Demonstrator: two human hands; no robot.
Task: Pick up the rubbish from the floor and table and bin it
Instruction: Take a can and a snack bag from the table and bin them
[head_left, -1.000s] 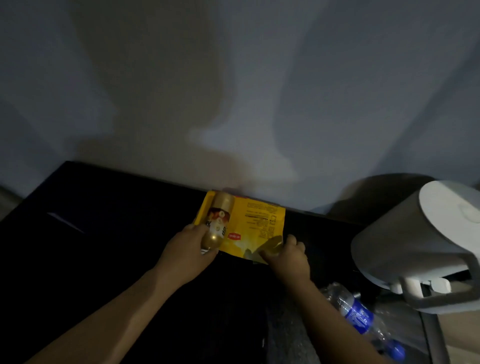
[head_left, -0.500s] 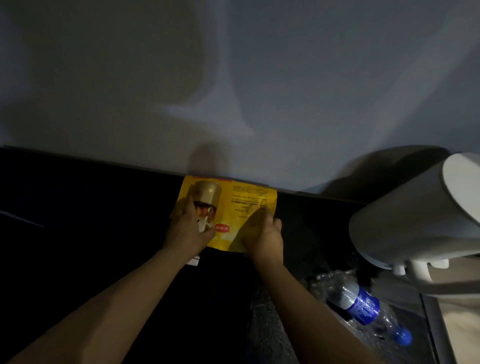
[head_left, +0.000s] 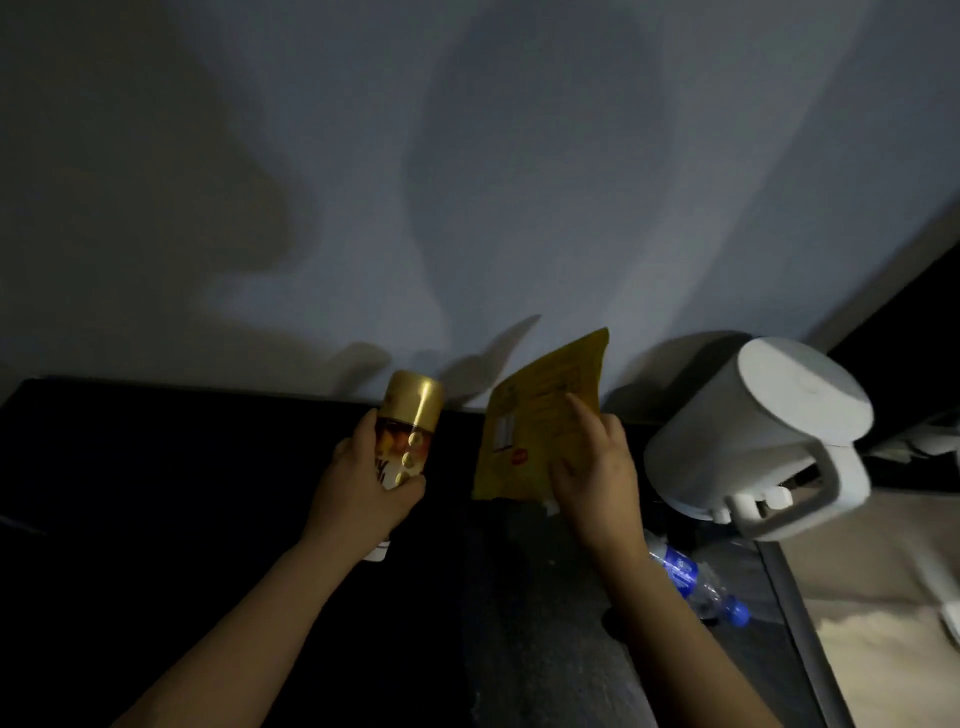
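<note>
Gripping a can (head_left: 410, 431), the left hand (head_left: 363, 493) is hovering over the table (head_left: 156, 467); the right hand (head_left: 592, 478) is pinching a packet (head_left: 535, 415) just beside the kettle (head_left: 753, 431), a bottle (head_left: 685, 571) lying by its forearm.

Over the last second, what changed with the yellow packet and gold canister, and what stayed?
The left hand, gripping the gold canister throughout, has lifted it off the yellow packet, apart to the left. The right hand has taken hold of the packet and raised it from flat on the black table to tilted up on edge. The white kettle and plastic bottle stayed put.
</note>
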